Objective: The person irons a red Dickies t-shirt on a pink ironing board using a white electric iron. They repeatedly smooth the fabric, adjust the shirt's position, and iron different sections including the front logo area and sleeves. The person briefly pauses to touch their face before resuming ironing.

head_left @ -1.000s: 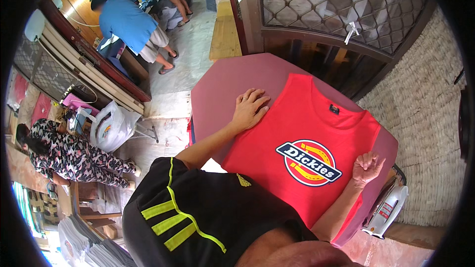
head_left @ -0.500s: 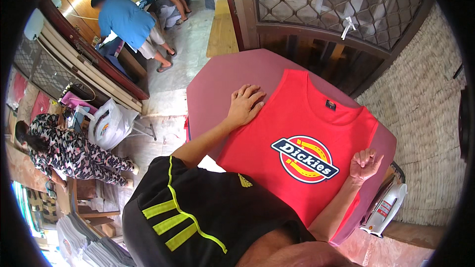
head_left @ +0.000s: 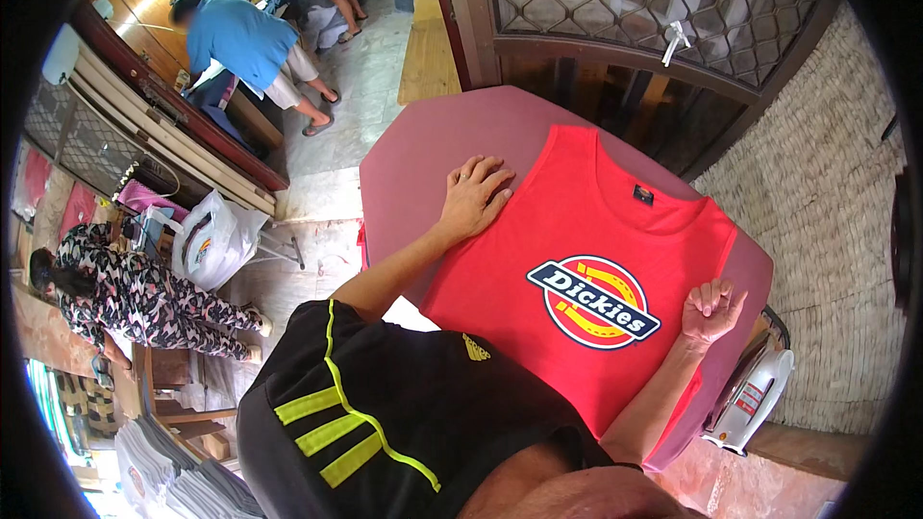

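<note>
A red sleeveless shirt (head_left: pixel 500 279) lies spread flat on a padded maroon board (head_left: pixel 413 168), its neckline toward the far right. A round emblem (head_left: pixel 593 302) in blue, white, red and yellow is printed on its chest. Lying palm down at the shirt's left edge is my left hand (head_left: pixel 473 197), fingers spread and a ring on one; it grips nothing. Near the shirt's right edge, my right hand (head_left: pixel 711 312) is turned partly palm up. Its fingers are loosely bent and apart, with nothing in them.
A white iron (head_left: pixel 757 399) stands just off the board's right side. A brown lattice door (head_left: pixel 663 10) is behind the board. At left are a white plastic bag (head_left: pixel 216 240), stacked grey cloth (head_left: pixel 183 471) and a bending person (head_left: pixel 144 293). Another person in blue (head_left: pixel 240 43) works farther back.
The view has shifted slightly. Both my hands and the red shirt hold nearly the same places. The person in blue has leaned a little farther to the left.
</note>
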Tool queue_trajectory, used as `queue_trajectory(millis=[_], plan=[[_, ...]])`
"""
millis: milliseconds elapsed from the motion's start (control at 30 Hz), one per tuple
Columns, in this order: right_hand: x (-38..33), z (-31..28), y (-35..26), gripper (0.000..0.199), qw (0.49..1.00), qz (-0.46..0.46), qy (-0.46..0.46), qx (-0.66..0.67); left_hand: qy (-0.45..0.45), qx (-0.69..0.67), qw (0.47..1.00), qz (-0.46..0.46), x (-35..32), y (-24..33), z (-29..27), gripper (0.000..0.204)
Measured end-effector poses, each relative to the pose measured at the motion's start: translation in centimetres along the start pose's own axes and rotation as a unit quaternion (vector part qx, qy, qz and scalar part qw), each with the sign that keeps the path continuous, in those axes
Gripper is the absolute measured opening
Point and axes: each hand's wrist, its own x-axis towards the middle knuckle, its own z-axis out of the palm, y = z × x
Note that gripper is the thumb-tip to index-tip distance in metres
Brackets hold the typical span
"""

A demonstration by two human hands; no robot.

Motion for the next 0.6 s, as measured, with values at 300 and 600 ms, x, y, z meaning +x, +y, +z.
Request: queue_trajectory(millis=[300, 600], plan=[[0.13, -0.34, 0.04, 0.042, 1.000, 0.002, 0.015, -0.001, -0.004, -0.003, 1.000, -0.005, -0.08, -0.09, 0.19, 0.039], [0.08, -0.08, 0.07, 0.042, 1.000, -0.001, 0.006, -0.005, 0.031, 0.018, 0.999, 0.012, -0.02, -0.19, 0.57, 0.036]])
